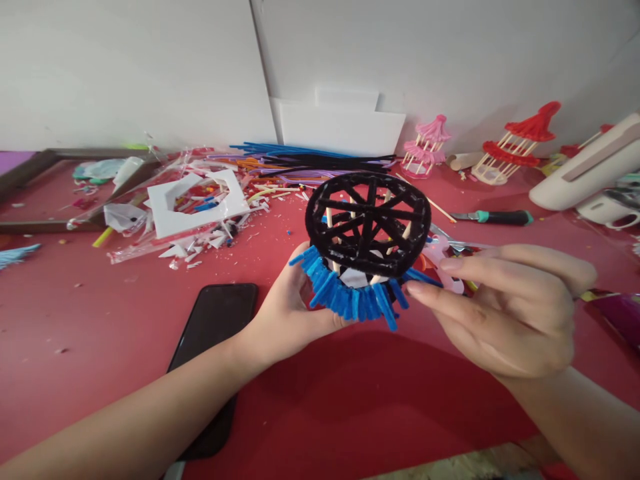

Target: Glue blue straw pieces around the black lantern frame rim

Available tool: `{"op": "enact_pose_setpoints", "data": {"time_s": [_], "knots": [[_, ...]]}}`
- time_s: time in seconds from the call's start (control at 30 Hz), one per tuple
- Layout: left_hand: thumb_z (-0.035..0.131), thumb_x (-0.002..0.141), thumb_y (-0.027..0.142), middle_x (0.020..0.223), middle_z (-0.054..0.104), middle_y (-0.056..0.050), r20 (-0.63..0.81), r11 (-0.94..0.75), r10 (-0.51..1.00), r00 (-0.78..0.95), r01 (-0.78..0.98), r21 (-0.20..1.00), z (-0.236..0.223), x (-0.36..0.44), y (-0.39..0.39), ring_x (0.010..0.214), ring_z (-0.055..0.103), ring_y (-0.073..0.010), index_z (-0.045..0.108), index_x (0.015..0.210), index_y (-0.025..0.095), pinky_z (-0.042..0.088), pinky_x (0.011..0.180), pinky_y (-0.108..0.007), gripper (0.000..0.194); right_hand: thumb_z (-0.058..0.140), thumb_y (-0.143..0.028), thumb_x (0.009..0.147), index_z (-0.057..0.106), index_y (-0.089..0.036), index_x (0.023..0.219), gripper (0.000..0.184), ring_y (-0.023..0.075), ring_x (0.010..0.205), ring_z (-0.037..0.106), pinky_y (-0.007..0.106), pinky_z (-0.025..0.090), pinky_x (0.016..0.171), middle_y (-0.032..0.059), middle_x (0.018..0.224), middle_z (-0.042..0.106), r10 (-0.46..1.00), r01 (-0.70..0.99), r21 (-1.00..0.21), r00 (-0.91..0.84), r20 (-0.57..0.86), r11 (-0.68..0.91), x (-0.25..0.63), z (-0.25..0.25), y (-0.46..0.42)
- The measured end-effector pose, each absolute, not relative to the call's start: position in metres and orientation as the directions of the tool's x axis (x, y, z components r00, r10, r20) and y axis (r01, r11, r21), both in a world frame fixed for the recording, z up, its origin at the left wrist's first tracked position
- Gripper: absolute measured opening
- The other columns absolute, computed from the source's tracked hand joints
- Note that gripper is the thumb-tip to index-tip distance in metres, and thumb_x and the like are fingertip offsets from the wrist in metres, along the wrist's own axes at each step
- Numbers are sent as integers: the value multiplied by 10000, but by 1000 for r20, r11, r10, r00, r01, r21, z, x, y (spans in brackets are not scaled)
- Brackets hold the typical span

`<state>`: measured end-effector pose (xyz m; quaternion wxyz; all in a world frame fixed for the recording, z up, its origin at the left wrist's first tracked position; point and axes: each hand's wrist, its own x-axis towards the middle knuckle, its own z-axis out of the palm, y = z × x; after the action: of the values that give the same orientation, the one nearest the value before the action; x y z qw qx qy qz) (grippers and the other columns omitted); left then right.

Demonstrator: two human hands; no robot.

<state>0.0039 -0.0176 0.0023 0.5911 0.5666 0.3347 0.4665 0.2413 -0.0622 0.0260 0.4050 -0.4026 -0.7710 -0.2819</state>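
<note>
A small model of black and blue pipe cleaners on wooden sticks [371, 211] is held up over the table. Its round black spoked frame faces me, and short blue pipe cleaner pieces [353, 300] fringe the lower ring. My left hand [295, 310] grips the model from below and the left, some of its fingers hidden behind it. At the right side of the fringe, my right hand [505, 307] has thumb and forefinger around a blue piece that sticks out; the exact contact is hard to see.
A black phone [213, 327] lies by my left forearm. Behind are a white cut-out board [167, 212], loose pipe cleaners [320, 160], scraps, a pink model [425, 148], a red model [515, 150] and a craft knife [505, 217]. Scissors lie partly hidden behind my right hand.
</note>
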Motion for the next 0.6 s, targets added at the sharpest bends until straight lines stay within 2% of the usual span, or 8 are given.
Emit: {"op": "enact_pose_setpoints", "data": {"time_s": [0.17, 0.23, 0.3, 0.37, 0.43, 0.5, 0.53, 0.6], "knots": [[954, 662, 220, 1252, 778, -80, 108, -57, 943, 313, -169, 984, 3, 4, -18, 1216, 732, -357, 646, 1179, 266, 638, 1003, -458, 603, 796, -134, 844, 686, -374, 1180, 428, 228, 939, 623, 380, 582, 812, 33, 1027, 672, 394, 817, 132, -404, 825, 562, 249, 31, -60], [954, 674, 247, 1217, 794, -71, 116, -70, 957, 267, -173, 982, 6, 4, -16, 1182, 749, -345, 662, 1134, 261, 647, 983, -442, 545, 731, -165, 875, 650, -316, 1223, 389, 252, 973, 663, 422, 581, 877, 62, 1068, 701, 406, 818, 35, -322, 855, 574, 257, 32, -54], [959, 682, 276, 1184, 807, -61, 126, -93, 973, 192, -171, 981, 7, 4, -12, 1159, 759, -332, 683, 1066, 253, 643, 990, -434, 473, 639, -183, 890, 656, -244, 1128, 247, 265, 946, 692, 435, 574, 867, 91, 1004, 718, 512, 865, -116, -177, 841, 489, 268, 31, -43], [959, 693, 300, 1127, 824, -48, 123, -100, 985, 124, -175, 979, 7, 4, -8, 1124, 773, -317, 700, 1036, 249, 641, 992, -430, 433, 589, -238, 859, 654, -225, 917, 88, 256, 813, 691, 407, 551, 741, 81, 860, 706, 739, 934, -214, -73, 670, 287, 281, 30, -32], [956, 705, 308, 1071, 836, -35, 108, -87, 989, 103, -191, 978, 5, 3, -6, 1079, 788, -301, 712, 1033, 252, 650, 969, -422, 413, 570, -343, 853, 631, -234, 775, 147, 238, 687, 670, 372, 484, 619, 66, 771, 693, 953, 965, -257, 31, 300, 50, 292, 28, -23], [955, 712, 289, 1053, 841, -19, 107, -84, 988, 108, -200, 976, 4, 3, -5, 1062, 793, -280, 720, 1033, 261, 653, 956, -396, 399, 563, -400, 856, 602, -246, 706, 219, 222, 610, 643, 346, 417, 554, 44, 699, 678, 994, 967, -233, 101, -31, -105, 299, 25, -20], [957, 711, 275, 1060, 842, -11, 115, -90, 987, 113, -200, 976, 4, 3, -4, 1066, 792, -269, 724, 1034, 266, 651, 956, -379, 398, 570, -402, 849, 580, -251, 688, 220, 216, 589, 627, 338, 391, 537, 30, 672, 666, 986, 969, -205, 116, -117, -139, 301, 24, -19], [962, 708, 257, 1081, 841, 3, 133, -108, 984, 119, -195, 975, 3, 2, -4, 1079, 787, -248, 733, 1038, 274, 642, 962, -347, 402, 594, -383, 815, 512, -259, 661, 214, 205, 567, 581, 328, 344, 518, 12, 644, 633, 980, 979, -143, 123, -154, -145, 302, 19, -19]]}}
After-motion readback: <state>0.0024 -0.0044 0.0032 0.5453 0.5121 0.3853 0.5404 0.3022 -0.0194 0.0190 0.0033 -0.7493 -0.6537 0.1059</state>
